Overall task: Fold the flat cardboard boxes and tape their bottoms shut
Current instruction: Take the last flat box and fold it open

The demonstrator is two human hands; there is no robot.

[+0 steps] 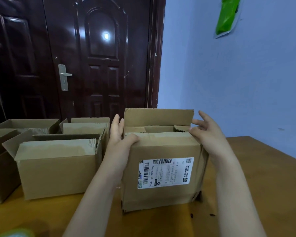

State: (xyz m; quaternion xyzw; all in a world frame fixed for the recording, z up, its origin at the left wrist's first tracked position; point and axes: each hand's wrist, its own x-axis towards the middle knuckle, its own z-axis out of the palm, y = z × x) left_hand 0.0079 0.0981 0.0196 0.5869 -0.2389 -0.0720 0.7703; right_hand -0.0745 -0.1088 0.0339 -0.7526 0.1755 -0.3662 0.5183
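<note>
A cardboard box [162, 147] with a white shipping label [166, 173] stands upright on the wooden table [246, 159], its far flap raised and its near flap bent inward. My left hand [120, 134] grips the box's top left corner, thumb over the near flap. My right hand [207, 132] touches the top right corner with the fingers spread.
Several more folded cardboard boxes [58, 165] stand open-topped to the left, close beside the held box. A dark door [96, 57] is behind the table and a blue wall to the right. A blurred green object [15, 232] lies at the bottom left edge.
</note>
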